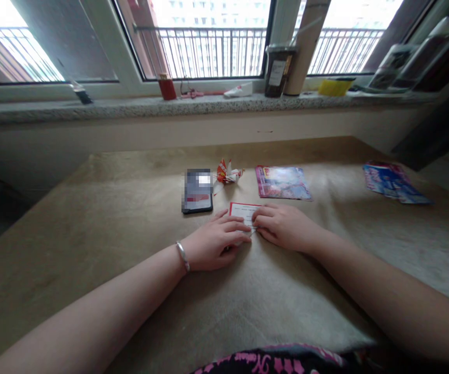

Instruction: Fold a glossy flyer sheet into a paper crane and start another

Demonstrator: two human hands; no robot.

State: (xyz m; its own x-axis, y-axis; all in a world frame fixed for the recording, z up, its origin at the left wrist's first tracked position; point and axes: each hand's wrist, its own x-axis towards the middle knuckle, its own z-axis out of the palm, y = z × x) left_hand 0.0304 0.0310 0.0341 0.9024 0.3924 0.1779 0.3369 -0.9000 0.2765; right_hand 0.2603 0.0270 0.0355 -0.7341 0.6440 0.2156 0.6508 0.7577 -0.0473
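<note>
A small white sheet of paper (242, 209) with a red border and printed lines lies on the table between my hands. My left hand (218, 239), a silver bangle at its wrist, rests with its fingers stretched over the paper's left and near part. The fingers of my right hand (282, 223) are curled and pressed together at the paper's right edge; they partly cover it. Just beyond the paper stands a folded paper crane (229, 174) in red and white. A phone (198, 192) with a blurred-out screen lies to the left of the crane.
Colourful printed sheets (284, 182) lie beyond my right hand, and another fanned stack (393, 182) is farther right on the table (92, 223). Along the window sill (131, 108) stand a red container (166, 87), a dark lidded jar (277, 72) and a yellow object (334, 87).
</note>
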